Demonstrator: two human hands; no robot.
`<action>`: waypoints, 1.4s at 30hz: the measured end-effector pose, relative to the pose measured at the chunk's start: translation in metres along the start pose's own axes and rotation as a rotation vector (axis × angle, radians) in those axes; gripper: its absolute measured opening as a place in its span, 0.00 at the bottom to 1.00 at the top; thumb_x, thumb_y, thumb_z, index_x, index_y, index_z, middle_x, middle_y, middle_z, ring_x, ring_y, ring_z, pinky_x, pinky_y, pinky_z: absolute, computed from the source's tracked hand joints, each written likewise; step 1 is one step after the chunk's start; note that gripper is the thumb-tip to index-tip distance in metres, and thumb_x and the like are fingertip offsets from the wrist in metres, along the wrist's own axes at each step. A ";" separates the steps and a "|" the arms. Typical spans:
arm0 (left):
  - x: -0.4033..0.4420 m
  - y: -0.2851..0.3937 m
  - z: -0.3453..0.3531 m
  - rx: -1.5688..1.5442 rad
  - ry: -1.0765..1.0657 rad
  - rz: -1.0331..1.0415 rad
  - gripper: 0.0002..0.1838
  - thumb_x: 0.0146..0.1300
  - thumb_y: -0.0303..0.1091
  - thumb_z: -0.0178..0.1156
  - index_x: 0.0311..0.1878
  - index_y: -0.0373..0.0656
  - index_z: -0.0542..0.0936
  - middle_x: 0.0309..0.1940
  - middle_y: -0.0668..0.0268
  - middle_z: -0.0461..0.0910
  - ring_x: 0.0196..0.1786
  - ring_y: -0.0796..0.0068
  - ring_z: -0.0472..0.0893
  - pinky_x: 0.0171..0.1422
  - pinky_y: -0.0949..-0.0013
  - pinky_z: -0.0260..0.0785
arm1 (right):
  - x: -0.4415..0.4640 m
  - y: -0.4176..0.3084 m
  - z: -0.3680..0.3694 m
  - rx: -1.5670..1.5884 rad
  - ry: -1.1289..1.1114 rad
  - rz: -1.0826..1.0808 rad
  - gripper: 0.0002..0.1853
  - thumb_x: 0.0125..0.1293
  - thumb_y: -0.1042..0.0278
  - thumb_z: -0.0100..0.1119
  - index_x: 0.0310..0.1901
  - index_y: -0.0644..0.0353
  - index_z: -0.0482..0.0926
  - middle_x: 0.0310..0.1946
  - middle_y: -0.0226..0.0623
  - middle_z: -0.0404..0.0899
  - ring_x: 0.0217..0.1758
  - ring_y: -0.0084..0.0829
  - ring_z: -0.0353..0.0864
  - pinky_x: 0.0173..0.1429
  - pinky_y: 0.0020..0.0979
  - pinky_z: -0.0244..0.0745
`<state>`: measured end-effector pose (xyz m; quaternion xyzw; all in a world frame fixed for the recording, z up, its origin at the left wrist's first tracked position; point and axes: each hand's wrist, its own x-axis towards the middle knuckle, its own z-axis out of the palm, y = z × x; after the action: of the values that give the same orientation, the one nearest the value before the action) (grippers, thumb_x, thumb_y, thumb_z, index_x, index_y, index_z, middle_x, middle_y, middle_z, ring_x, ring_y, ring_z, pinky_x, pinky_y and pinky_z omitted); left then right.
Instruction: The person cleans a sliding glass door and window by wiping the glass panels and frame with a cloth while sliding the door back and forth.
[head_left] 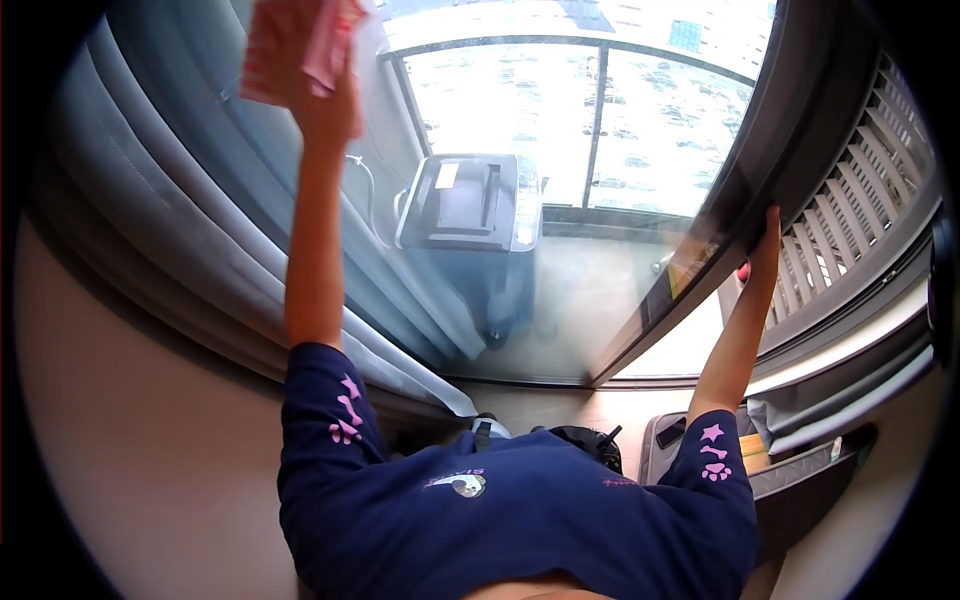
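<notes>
My left hand [325, 105] is raised high at the upper left, with a pink and white cloth [275, 55] in it, against the glass door [600, 270]. Part of that hand is covered by the cloth. On the right, my right hand [768, 240] rests on the dark door frame [735, 230]; its fingers are mostly hidden at the frame's edge, so I cannot tell how they are bent.
Behind the glass stands a grey-lidded washing machine [465, 205] beside a railing [597, 130]. Grey curtains [190, 190] hang at the left. A louvred panel [835, 220] is at the right, above an open grey case [800, 480]. A black bag [590, 442] lies low in the middle.
</notes>
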<state>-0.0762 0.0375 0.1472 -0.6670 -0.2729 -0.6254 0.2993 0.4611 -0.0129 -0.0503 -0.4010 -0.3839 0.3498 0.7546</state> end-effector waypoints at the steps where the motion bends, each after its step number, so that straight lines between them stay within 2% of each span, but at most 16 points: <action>1: -0.026 0.034 0.014 0.113 -0.082 0.105 0.26 0.57 0.37 0.55 0.60 0.47 0.64 0.59 0.58 0.64 0.59 0.54 0.63 0.65 0.49 0.49 | 0.004 0.003 -0.003 -0.005 -0.006 -0.015 0.45 0.51 0.36 0.57 0.58 0.70 0.61 0.52 0.42 0.68 0.55 0.34 0.68 0.61 0.30 0.60; 3: -0.104 0.085 0.043 0.290 -0.314 0.261 0.30 0.53 0.39 0.58 0.60 0.52 0.64 0.61 0.60 0.63 0.65 0.54 0.57 0.65 0.41 0.40 | 0.013 0.012 -0.011 -0.019 -0.026 -0.043 0.46 0.50 0.35 0.57 0.58 0.70 0.60 0.53 0.42 0.68 0.55 0.35 0.67 0.61 0.30 0.59; 6: -0.216 0.141 0.053 0.210 -0.521 0.533 0.27 0.61 0.42 0.42 0.65 0.57 0.58 0.67 0.77 0.53 0.70 0.75 0.48 0.72 0.57 0.24 | 0.005 0.001 -0.004 -0.076 -0.024 -0.064 0.48 0.49 0.33 0.57 0.59 0.70 0.59 0.54 0.42 0.67 0.56 0.35 0.67 0.62 0.30 0.58; 8: -0.243 0.138 0.042 0.224 -0.918 0.941 0.27 0.63 0.36 0.38 0.67 0.50 0.52 0.67 0.77 0.50 0.69 0.80 0.49 0.72 0.71 0.38 | 0.001 -0.005 0.004 -0.098 0.004 -0.080 0.49 0.48 0.33 0.57 0.59 0.70 0.59 0.54 0.42 0.67 0.57 0.35 0.66 0.62 0.30 0.57; 12: -0.195 0.085 0.025 -0.360 -0.973 0.367 0.25 0.64 0.36 0.41 0.65 0.50 0.57 0.65 0.77 0.56 0.67 0.85 0.55 0.71 0.73 0.41 | 0.010 0.010 -0.013 -0.086 -0.059 -0.058 0.42 0.55 0.37 0.52 0.61 0.64 0.58 0.56 0.40 0.66 0.59 0.34 0.64 0.63 0.31 0.57; 14: -0.127 0.039 0.005 0.139 -0.530 0.558 0.30 0.55 0.38 0.60 0.61 0.54 0.63 0.58 0.73 0.66 0.64 0.69 0.61 0.69 0.59 0.47 | 0.004 0.005 -0.006 -0.093 -0.041 -0.050 0.47 0.51 0.35 0.55 0.61 0.68 0.57 0.56 0.42 0.65 0.59 0.35 0.63 0.64 0.31 0.55; 17: 0.015 -0.019 -0.008 0.320 0.060 0.495 0.26 0.57 0.40 0.57 0.59 0.49 0.65 0.55 0.60 0.69 0.59 0.58 0.66 0.65 0.53 0.52 | -0.006 0.000 0.006 -0.099 0.001 -0.066 0.49 0.49 0.34 0.56 0.61 0.69 0.56 0.57 0.42 0.63 0.60 0.35 0.62 0.65 0.31 0.53; 18: 0.034 -0.024 -0.016 -0.080 0.075 0.021 0.27 0.57 0.40 0.55 0.60 0.48 0.64 0.58 0.58 0.67 0.60 0.55 0.65 0.66 0.51 0.51 | -0.006 -0.001 0.008 -0.100 0.011 -0.077 0.49 0.49 0.34 0.56 0.61 0.70 0.56 0.57 0.42 0.63 0.60 0.35 0.62 0.65 0.31 0.53; 21: 0.065 -0.035 -0.021 0.002 0.308 -0.231 0.18 0.56 0.41 0.59 0.48 0.45 0.72 0.40 0.62 0.78 0.38 0.69 0.79 0.46 0.67 0.74 | -0.003 0.001 0.003 -0.113 -0.022 -0.075 0.48 0.49 0.34 0.57 0.60 0.69 0.57 0.57 0.42 0.63 0.60 0.34 0.62 0.65 0.30 0.53; 23: 0.039 -0.011 -0.006 -0.065 0.296 -0.074 0.23 0.56 0.40 0.59 0.55 0.46 0.68 0.47 0.59 0.73 0.46 0.66 0.76 0.49 0.64 0.73 | 0.003 0.006 -0.001 -0.121 -0.058 -0.086 0.48 0.50 0.34 0.56 0.61 0.67 0.57 0.57 0.41 0.64 0.59 0.34 0.63 0.64 0.30 0.55; 24: 0.004 -0.002 0.005 0.022 0.229 -0.008 0.28 0.57 0.40 0.55 0.61 0.48 0.62 0.60 0.58 0.65 0.62 0.54 0.63 0.68 0.51 0.48 | 0.006 0.009 -0.006 -0.124 -0.071 -0.095 0.47 0.50 0.34 0.55 0.61 0.66 0.57 0.57 0.40 0.64 0.59 0.34 0.64 0.63 0.31 0.56; 28: -0.184 0.048 0.028 0.394 -0.156 0.196 0.25 0.58 0.47 0.53 0.60 0.56 0.66 0.61 0.64 0.63 0.66 0.55 0.56 0.69 0.44 0.31 | 0.015 0.015 -0.016 -0.120 -0.061 -0.065 0.46 0.50 0.34 0.55 0.62 0.65 0.56 0.57 0.39 0.64 0.58 0.33 0.65 0.62 0.30 0.59; 32: -0.311 0.060 -0.020 0.213 -0.747 0.307 0.21 0.50 0.42 0.57 0.51 0.66 0.74 0.56 0.82 0.68 0.63 0.76 0.60 0.68 0.51 0.33 | 0.006 0.000 -0.002 -0.094 -0.046 -0.064 0.49 0.49 0.34 0.57 0.60 0.69 0.56 0.56 0.43 0.64 0.59 0.36 0.64 0.64 0.31 0.54; 35: -0.243 0.023 -0.029 0.276 -0.594 0.353 0.26 0.51 0.48 0.60 0.55 0.60 0.71 0.63 0.69 0.60 0.69 0.54 0.49 0.69 0.44 0.27 | 0.007 -0.005 -0.001 -0.087 -0.059 -0.076 0.48 0.50 0.35 0.57 0.61 0.68 0.57 0.57 0.42 0.64 0.59 0.35 0.63 0.64 0.30 0.55; 39: -0.024 -0.012 -0.031 0.331 -0.032 0.349 0.28 0.62 0.45 0.48 0.64 0.47 0.60 0.62 0.56 0.60 0.65 0.50 0.57 0.69 0.51 0.43 | 0.007 -0.001 -0.001 -0.088 -0.054 -0.099 0.45 0.51 0.36 0.56 0.61 0.66 0.58 0.57 0.38 0.65 0.58 0.31 0.64 0.62 0.28 0.57; 42: 0.004 -0.029 -0.023 0.264 0.062 0.308 0.26 0.60 0.40 0.51 0.63 0.48 0.62 0.61 0.57 0.62 0.64 0.51 0.60 0.68 0.50 0.46 | 0.003 -0.004 0.003 -0.104 -0.047 -0.108 0.47 0.50 0.35 0.56 0.61 0.67 0.57 0.57 0.41 0.64 0.60 0.34 0.62 0.64 0.30 0.54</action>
<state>-0.1133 0.0401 0.1535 -0.6361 -0.2380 -0.5513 0.4846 0.4611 -0.0113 -0.0445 -0.4099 -0.4403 0.2975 0.7414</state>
